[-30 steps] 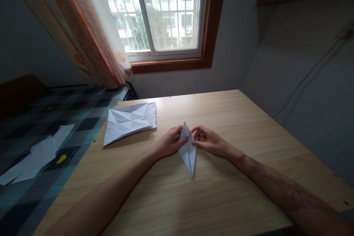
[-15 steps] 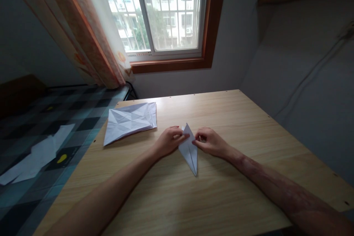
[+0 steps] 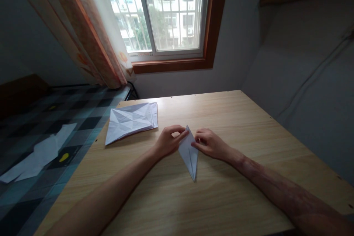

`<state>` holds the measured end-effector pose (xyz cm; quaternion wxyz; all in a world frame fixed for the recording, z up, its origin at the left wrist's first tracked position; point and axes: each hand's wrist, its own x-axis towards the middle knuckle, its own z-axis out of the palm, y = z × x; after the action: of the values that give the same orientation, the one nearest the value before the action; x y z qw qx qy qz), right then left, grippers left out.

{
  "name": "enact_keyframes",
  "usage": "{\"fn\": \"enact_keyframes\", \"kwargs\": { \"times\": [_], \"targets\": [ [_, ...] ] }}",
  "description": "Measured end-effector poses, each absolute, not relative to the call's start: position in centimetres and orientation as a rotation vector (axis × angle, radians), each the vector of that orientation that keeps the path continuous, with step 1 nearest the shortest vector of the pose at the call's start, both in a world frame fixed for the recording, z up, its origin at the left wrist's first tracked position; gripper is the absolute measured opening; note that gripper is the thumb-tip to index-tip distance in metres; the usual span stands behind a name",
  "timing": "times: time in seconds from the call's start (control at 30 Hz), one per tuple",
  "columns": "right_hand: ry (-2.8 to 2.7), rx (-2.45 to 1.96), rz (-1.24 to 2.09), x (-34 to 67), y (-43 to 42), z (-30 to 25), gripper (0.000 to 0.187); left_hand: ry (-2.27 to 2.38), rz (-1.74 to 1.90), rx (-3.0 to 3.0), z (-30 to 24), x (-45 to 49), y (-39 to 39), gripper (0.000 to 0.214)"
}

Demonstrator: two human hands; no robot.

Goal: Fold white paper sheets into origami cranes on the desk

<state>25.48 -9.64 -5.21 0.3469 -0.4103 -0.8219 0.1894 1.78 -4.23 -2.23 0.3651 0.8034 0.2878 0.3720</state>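
Note:
A piece of folded white paper (image 3: 189, 155), shaped like a narrow kite, lies between my hands with one long point towards me. A crease or slit runs down its lower half. My left hand (image 3: 170, 139) pinches its upper left edge near the top tip, thumb on the face of the paper. On the opposite edge, my right hand (image 3: 209, 142) grips the paper with the thumb on top and the other fingers curled. The fingertips beneath the paper are hidden.
Creased white sheets (image 3: 132, 120) lie stacked at the back left of the wooden table (image 3: 238, 199). Left of the table, loose white paper pieces (image 3: 41, 156) rest on a checked bed cover (image 3: 16, 129). A window (image 3: 174, 11) and a curtain (image 3: 91, 37) are behind.
My left thumb and fingers have shifted up towards the top tip of the folded paper. The paper's lower point sits slightly closer to me. My right hand stays at the right edge.

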Motion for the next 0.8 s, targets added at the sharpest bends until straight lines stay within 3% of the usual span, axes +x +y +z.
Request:
{"fn": "enact_keyframes", "kwargs": {
  "times": [0.2, 0.4, 0.57, 0.8],
  "targets": [
    [-2.157, -1.066, 0.476, 25.2, -10.0, -4.8, 0.023, 0.798, 1.098, 2.046, -2.4, 2.0, -4.4, 0.028],
    [-2.15, -1.076, 0.484, 25.1, -10.1, -4.6, 0.024, 0.865, 1.089, 2.041, -2.6, 2.2, -4.6, 0.032],
    [-2.087, -1.14, 0.441, 25.4, -9.8, -5.0, 0.023, 0.774, 0.915, 1.93, -3.0, 2.0, -4.2, 0.036],
    [-2.06, -1.17, 0.398, 26.1, -9.5, -5.3, 0.018, 0.663, 0.713, 2.335, -3.3, 1.5, -3.0, 0.03]
  ]
}}
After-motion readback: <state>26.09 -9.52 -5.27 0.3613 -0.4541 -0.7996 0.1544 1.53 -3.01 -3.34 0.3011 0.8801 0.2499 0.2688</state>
